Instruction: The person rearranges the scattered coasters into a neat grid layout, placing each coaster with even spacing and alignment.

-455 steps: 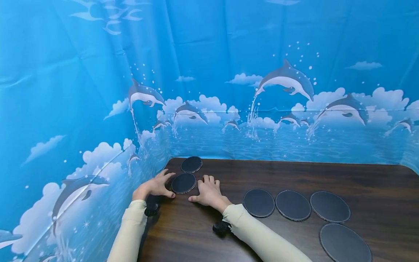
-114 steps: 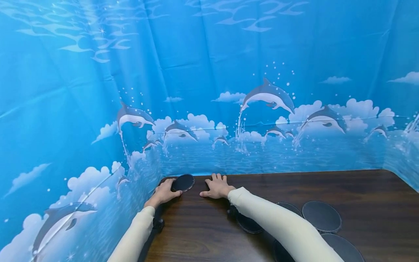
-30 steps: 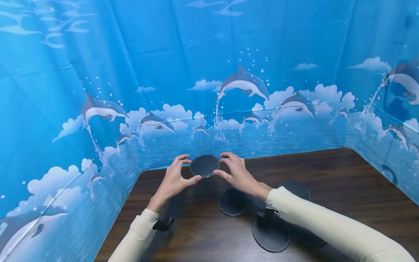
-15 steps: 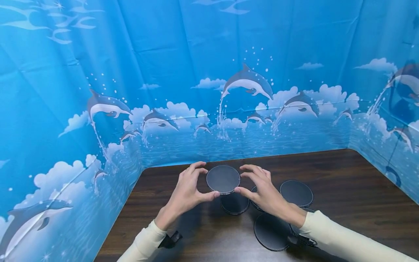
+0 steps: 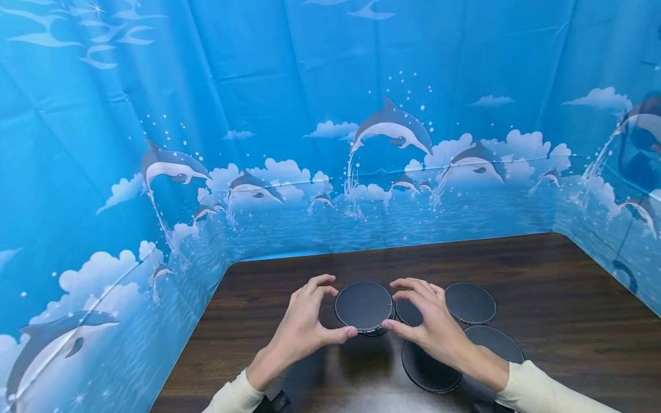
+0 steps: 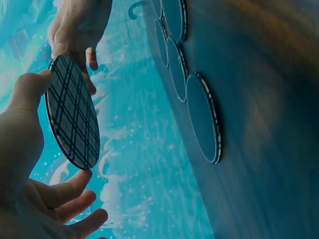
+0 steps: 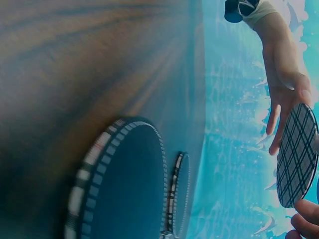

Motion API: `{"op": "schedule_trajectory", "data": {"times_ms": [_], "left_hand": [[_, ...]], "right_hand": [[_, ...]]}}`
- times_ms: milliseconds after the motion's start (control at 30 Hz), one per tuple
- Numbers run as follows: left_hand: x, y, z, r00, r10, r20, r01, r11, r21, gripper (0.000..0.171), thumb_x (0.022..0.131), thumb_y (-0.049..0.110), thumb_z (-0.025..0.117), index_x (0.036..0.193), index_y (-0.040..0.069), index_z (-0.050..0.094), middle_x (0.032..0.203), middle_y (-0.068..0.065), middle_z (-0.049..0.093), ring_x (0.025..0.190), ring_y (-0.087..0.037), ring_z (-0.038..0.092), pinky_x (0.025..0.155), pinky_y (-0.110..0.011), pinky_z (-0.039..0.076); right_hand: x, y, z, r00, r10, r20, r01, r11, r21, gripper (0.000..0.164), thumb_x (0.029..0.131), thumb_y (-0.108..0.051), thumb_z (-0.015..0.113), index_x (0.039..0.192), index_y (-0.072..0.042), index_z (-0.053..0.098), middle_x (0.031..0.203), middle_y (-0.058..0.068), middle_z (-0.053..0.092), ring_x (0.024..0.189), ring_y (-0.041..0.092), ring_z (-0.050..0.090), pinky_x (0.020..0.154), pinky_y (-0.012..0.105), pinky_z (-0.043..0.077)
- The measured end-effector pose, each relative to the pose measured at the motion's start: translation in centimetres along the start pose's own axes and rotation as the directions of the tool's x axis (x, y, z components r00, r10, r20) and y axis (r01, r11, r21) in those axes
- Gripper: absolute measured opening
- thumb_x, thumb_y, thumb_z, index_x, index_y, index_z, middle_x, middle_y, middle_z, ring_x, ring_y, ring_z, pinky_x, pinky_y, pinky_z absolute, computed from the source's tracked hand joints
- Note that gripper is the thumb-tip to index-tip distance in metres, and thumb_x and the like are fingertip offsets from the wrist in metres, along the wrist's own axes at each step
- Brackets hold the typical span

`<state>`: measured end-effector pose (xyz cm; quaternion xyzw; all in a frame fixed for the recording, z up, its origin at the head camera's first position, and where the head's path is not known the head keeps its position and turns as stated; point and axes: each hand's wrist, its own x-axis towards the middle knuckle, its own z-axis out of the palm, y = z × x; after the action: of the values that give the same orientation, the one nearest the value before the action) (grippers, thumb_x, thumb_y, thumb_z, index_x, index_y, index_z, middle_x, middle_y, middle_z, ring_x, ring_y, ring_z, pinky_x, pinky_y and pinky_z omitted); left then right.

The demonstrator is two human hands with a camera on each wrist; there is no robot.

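Note:
Both hands hold one round black coaster (image 5: 364, 306) by its edge, above the table. My left hand (image 5: 304, 324) has thumb and fingertips at its left side. My right hand (image 5: 428, 321) has its thumb at the near right edge and fingers along the right side. The plaid underside of the held coaster (image 6: 75, 114) shows in the left wrist view, clear of the table. Below it in the head view is a second coaster, nearly hidden. Another coaster (image 5: 408, 312) lies partly behind my right hand.
Several matching coasters lie on the dark wooden table (image 5: 248, 321), among them a far-right coaster (image 5: 470, 302), a middle-right coaster (image 5: 494, 342) and a near coaster (image 5: 431, 370). A blue dolphin-print curtain (image 5: 289, 143) stands around the table's far and side edges.
Earlier the coaster lay in the far left corner. Both hands have picked it up and carried it right and toward me, over another coaster. Fewer coasters lay grouped at the right earlier on.

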<state>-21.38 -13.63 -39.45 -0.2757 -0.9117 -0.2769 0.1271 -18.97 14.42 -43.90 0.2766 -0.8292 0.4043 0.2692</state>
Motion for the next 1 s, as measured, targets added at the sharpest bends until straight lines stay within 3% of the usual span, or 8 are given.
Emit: {"op": "schedule_trajectory", "data": {"times_ms": [267, 533, 800, 1000], "left_hand": [[-0.9, 1.0, 0.8, 0.998, -0.019, 0.052, 0.017, 0.999, 0.027, 0.078, 0.066, 0.077, 0.079, 0.113, 0.014, 0.070, 0.147, 0.005, 0.047, 0.133, -0.033, 0.042, 0.105, -0.058, 0.034], [-2.0, 1.5, 2.3, 0.992, -0.044, 0.118, 0.034, 0.996, 0.088, 0.082, 0.067, 0.079, 0.076, 0.112, 0.011, 0.070, 0.147, 0.000, 0.046, 0.133, -0.032, 0.044, 0.107, -0.057, 0.033], [-3.8, 0.9, 3.3, 0.972, -0.076, 0.223, 0.049, 0.991, 0.125, 0.079, 0.070, 0.080, 0.073, 0.108, 0.010, 0.067, 0.148, -0.005, 0.045, 0.135, -0.031, 0.043, 0.109, -0.058, 0.030], [-4.2, 0.8, 3.9, 0.946, -0.119, 0.300, 0.066, 0.981, 0.181, 0.079, 0.068, 0.084, 0.070, 0.101, 0.012, 0.066, 0.150, -0.010, 0.044, 0.139, -0.028, 0.037, 0.109, -0.059, 0.029]], "right_hand": [[-1.9, -0.1, -0.3, 1.000, 0.008, -0.010, -0.008, 1.000, 0.016, 0.042, 0.080, -0.040, 0.089, 0.111, -0.020, 0.070, 0.135, -0.008, 0.057, 0.126, 0.020, 0.049, 0.097, 0.057, 0.023], [-3.6, 0.3, -0.2, 0.996, 0.070, 0.051, -0.069, 0.997, -0.019, 0.040, 0.077, -0.048, 0.088, 0.105, -0.023, 0.073, 0.134, -0.010, 0.058, 0.126, 0.018, 0.049, 0.096, 0.055, 0.025], [-5.3, 0.3, 0.7, 0.979, 0.134, 0.151, -0.135, 0.991, -0.007, 0.036, 0.080, -0.052, 0.085, 0.100, -0.025, 0.071, 0.131, -0.004, 0.061, 0.124, 0.019, 0.051, 0.093, 0.058, 0.028], [-5.4, 0.0, 1.1, 0.950, 0.195, 0.244, -0.191, 0.981, -0.039, 0.037, 0.077, -0.053, 0.087, 0.093, -0.024, 0.070, 0.131, -0.002, 0.061, 0.125, 0.021, 0.050, 0.094, 0.056, 0.028]]}}
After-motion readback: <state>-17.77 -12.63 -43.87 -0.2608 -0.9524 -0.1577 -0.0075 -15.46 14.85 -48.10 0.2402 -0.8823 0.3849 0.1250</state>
